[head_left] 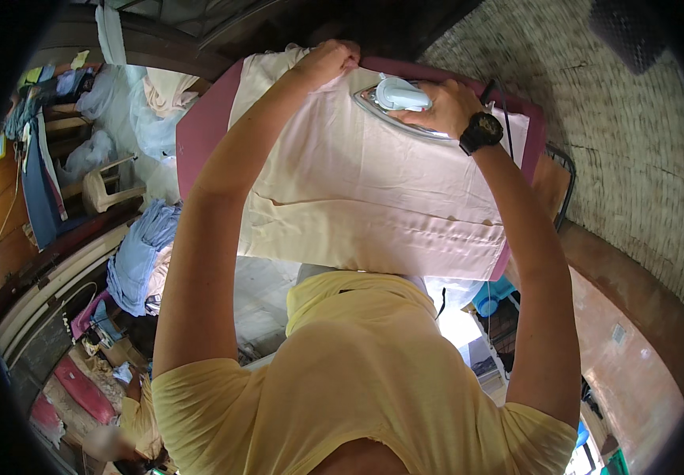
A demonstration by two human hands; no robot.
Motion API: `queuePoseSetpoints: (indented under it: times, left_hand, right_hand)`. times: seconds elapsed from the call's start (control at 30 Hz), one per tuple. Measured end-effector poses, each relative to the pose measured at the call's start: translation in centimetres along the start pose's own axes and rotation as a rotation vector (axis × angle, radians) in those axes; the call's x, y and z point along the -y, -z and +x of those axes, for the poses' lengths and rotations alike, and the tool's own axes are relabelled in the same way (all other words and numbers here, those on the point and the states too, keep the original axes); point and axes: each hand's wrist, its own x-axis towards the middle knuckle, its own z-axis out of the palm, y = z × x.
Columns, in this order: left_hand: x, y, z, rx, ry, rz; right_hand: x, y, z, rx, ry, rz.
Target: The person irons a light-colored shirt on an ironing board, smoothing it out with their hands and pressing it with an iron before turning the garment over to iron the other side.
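The right hand (pixel 445 107) closes around the electric iron (pixel 397 99) on the pale pink cloth (pixel 373 190); the left hand (pixel 330 59) pinches the cloth's far edge over the maroon ironing board (pixel 203 127), with folded blue garments (pixel 140 257) piled left.

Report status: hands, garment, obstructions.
Left hand grips pale pink cloth at far edge. Right hand holds light-blue iron on it. Nothing blocking.

Person wears a pale yellow short-sleeved t-shirt (pixel 358 380), loose fit, soft folds across the chest, rounded neckline at the lower edge of the view. Sleeves end above the elbows; both forearms bare. Right wrist carries a chunky black wristwatch (pixel 481 131) with a black strap and round dark face. Left hand (pixel 327 62) and right hand (pixel 445 107) are bare, no gloves or rings visible.
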Motion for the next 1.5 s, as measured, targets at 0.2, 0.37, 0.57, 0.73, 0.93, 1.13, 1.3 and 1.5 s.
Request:
queuePoseSetpoints:
  times: [0.2,0.37,0.57,0.73,0.93,1.13,1.3,1.5]
  left_hand:
    - [1.4,0.3,0.9,-0.104,0.162,0.026]
    - [3.4,-0.9,0.3,-0.426,0.107,0.004]
    - [2.1,3.4,-3.5,0.117,0.085,0.436]
    - [2.3,3.7,-3.9,0.000,0.235,0.460]
    - [1.3,4.3,-11.7,-0.514,0.052,0.083]
    - [5.7,2.8,-25.4,-0.477,0.903,0.209]
    - [3.5,0.1,-25.2,-0.460,0.944,0.215]
    - [3.2,-0.8,-25.0,-0.785,0.857,0.105]
  right_hand:
    - [0.8,1.0,-0.2,0.078,-0.098,-0.125]
    - [0.6,0.7,0.0,0.058,-0.045,-0.033]
    - [1.0,-0.7,1.3,-0.071,-0.049,0.045]
    - [3.3,-1.1,4.9,-0.022,0.001,-0.035]
    - [3.4,-0.2,4.5,0.138,0.062,-0.010]
    - [4.5,-0.9,5.2,0.122,0.024,-0.010]
    - [8.0,-0.4,5.3,0.176,0.087,-0.005]
    - [9.0,-2.9,4.3,0.128,0.251,0.006]
